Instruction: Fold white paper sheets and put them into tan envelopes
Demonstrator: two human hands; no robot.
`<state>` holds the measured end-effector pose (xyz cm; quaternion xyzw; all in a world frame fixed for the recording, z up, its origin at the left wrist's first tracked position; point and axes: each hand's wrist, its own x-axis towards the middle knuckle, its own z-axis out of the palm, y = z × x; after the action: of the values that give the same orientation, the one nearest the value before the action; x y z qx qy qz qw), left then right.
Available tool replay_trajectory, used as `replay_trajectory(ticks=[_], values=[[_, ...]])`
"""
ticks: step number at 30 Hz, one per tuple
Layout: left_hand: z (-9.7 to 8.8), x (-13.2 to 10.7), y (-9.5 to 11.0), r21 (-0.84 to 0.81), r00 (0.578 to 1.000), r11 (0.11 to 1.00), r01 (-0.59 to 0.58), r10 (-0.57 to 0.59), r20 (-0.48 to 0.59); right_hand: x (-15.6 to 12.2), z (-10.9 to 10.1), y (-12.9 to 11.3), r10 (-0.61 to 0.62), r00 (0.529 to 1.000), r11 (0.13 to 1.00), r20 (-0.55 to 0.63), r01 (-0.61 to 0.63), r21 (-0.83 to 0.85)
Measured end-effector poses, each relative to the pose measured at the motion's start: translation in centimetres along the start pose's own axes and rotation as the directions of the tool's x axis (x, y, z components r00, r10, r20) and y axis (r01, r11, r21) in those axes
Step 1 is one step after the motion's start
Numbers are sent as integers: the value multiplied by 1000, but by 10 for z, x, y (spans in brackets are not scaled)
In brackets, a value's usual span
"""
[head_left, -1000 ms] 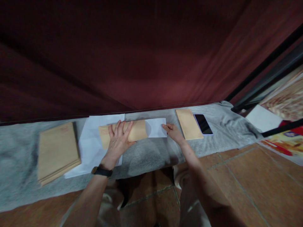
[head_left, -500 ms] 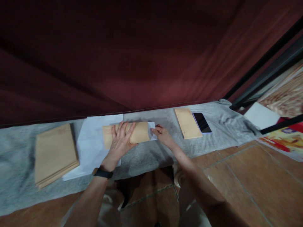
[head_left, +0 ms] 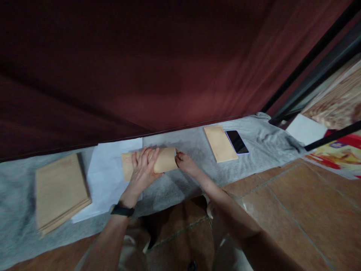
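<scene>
A brown paper envelope [head_left: 166, 160] lies across the grey cloth, its body bowed up and its right end open. My left hand [head_left: 142, 165], with a dark watch on the wrist, grips it across the middle, fingers over the top and thumb along the near edge. At the open end, my right hand [head_left: 184, 163] is closed, its fingertips at and partly inside the mouth. Only a sliver of white paper [head_left: 175, 152] shows there; the rest is hidden by the envelope and fingers. White sheets [head_left: 108, 169] lie under the envelope's left end.
A stack of larger brown envelopes [head_left: 60, 192] lies at the left on the grey cloth [head_left: 166, 195]. To the right are another brown envelope [head_left: 220, 143] and a phone [head_left: 237, 142]. A dark red curtain [head_left: 169, 75] hangs behind; black bars [head_left: 304, 64] stand at right.
My right hand has moved left to the envelope's mouth, and the white paper that stuck out has gone almost wholly inside. My left hand stays on the envelope, which bulges more.
</scene>
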<state>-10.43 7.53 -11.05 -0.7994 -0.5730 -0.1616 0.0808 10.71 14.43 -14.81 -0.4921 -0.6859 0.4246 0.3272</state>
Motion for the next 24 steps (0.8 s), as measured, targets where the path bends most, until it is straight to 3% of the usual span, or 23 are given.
replay_trajectory(ticks=[5, 10, 18, 24], values=[[1, 1, -2, -19, 1000, 1000, 11, -11, -4, -3, 0, -4, -28, 998, 998, -54, 25, -56], [1, 3, -2, -35, 999, 999, 24, -25, -29, -8, -2, -14, -35, 979, 998, -199, 23, -59], [-2, 4, 2, -34, 998, 999, 28, -30, -61, -14, 2, -27, -10, 951, 990, -310, 52, 129], [-2, 5, 2, -41, 998, 998, 40, -42, -55, -10, 10, -20, 88, 938, 955, -335, 16, 296]])
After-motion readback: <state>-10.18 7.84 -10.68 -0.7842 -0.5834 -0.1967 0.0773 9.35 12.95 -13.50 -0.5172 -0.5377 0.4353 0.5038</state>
